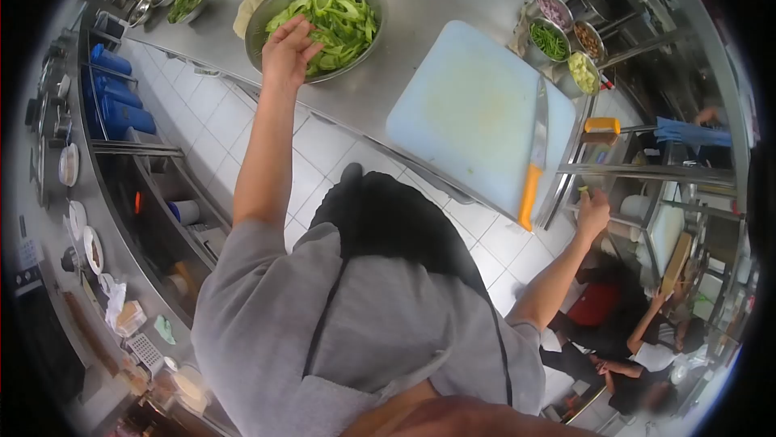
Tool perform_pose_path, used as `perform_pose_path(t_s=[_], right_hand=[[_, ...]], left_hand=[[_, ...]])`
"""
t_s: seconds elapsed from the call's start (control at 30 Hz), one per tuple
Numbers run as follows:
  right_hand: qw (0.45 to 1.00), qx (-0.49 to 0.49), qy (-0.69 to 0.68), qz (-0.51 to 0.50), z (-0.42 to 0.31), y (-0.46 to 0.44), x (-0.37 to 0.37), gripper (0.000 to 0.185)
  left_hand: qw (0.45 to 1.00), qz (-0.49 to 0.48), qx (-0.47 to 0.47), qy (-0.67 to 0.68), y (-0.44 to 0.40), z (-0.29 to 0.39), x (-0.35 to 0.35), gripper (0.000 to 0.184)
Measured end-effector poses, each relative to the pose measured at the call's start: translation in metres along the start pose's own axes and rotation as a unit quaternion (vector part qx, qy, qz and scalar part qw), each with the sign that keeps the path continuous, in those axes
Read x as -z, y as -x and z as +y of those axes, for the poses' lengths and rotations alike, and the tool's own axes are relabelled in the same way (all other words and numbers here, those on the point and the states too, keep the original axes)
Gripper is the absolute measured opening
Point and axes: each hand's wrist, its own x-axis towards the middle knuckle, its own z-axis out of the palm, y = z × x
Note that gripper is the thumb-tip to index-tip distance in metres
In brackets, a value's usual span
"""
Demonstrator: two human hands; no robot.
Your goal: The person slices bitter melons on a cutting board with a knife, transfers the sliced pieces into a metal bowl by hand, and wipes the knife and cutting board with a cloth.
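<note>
My left hand (288,50) is over the left side of a metal bowl (378,21) of sliced green vegetable (343,29). Its fingers are loosely bent and apart, with nothing visible in them. Off the right end of the counter, my right hand (594,211) is closed, with a small yellow-green piece (584,190) at its fingertips. Between the hands lies a pale blue cutting board (461,114). A knife (537,154) with an orange handle rests along the board's right side, untouched.
Small metal bowls of chopped ingredients (548,41) stand beyond the board. A cloth (255,8) lies beside the large bowl, and another bowl of greens (188,2) is farther left. Blue bins (125,105) line the left. Other people (638,356) are at lower right.
</note>
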Motion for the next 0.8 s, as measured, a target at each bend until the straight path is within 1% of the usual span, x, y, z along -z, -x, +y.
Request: perform_pose_path(t_s=[0.07, 0.17, 0.23, 0.27, 0.3, 0.33, 0.37, 0.43, 0.47, 0.53, 0.57, 0.6, 0.7, 0.77, 0.8], right_hand=[[0.998, 0.043, -0.028, 0.034, 0.009, -0.007, -0.005, 0.028], [0.996, 0.001, -0.083, 0.015, -0.051, 0.018, 0.014, 0.023], [0.994, 0.03, -0.108, 0.01, -0.073, 0.038, -0.006, 0.022], [0.992, 0.045, -0.119, 0.005, -0.083, 0.049, -0.013, 0.022], [0.993, 0.051, -0.109, -0.011, -0.097, 0.062, -0.013, 0.022], [0.993, 0.058, -0.101, -0.025, -0.114, 0.073, -0.013, 0.022], [0.993, 0.065, -0.094, -0.038, -0.127, 0.077, -0.016, 0.021], [0.996, 0.064, -0.054, -0.034, -0.133, 0.087, -0.017, 0.023], [0.997, 0.063, -0.034, -0.033, -0.134, 0.095, -0.017, 0.024], [0.995, 0.098, 0.006, -0.012, -0.132, 0.106, -0.022, 0.027], [0.993, 0.115, 0.027, 0.001, -0.13, 0.111, -0.024, 0.028], [0.994, 0.102, 0.024, -0.006, -0.126, 0.114, -0.028, 0.03], [0.997, 0.067, 0.018, -0.022, -0.128, 0.121, -0.034, 0.035], [0.998, 0.049, 0.018, -0.03, -0.142, 0.123, -0.031, 0.038], [0.997, 0.066, 0.03, -0.026, -0.144, 0.124, -0.034, 0.04]], left_hand=[[1.0, -0.005, -0.007, 0.015, -0.006, 0.008, -0.006, 0.029], [0.998, -0.045, -0.031, 0.009, -0.016, 0.017, -0.005, 0.029], [0.994, -0.089, -0.061, -0.022, -0.027, 0.022, -0.005, 0.033], [0.984, -0.064, -0.08, -0.147, -0.035, 0.02, -0.003, 0.035], [0.958, -0.036, -0.097, -0.269, -0.045, 0.015, 0.002, 0.037], [0.916, -0.007, -0.114, -0.386, -0.055, 0.011, 0.009, 0.039], [0.908, 0.011, -0.136, -0.396, -0.062, 0.012, 0.012, 0.039], [0.89, 0.043, -0.172, -0.42, -0.073, 0.008, 0.022, 0.039], [0.866, 0.043, -0.234, -0.44, -0.081, 0.009, 0.026, 0.034], [0.846, 0.035, -0.239, -0.475, -0.101, 0.008, 0.031, 0.033], [0.837, 0.03, -0.241, -0.49, -0.104, 0.013, 0.023, 0.033], [0.83, 0.017, -0.273, -0.486, -0.113, 0.015, 0.015, 0.03], [0.745, -0.041, -0.353, -0.565, -0.137, 0.023, -0.029, 0.028], [0.662, -0.081, -0.354, -0.655, -0.156, 0.014, -0.067, 0.029], [0.592, -0.112, -0.348, -0.718, -0.182, -0.002, -0.079, 0.024]])
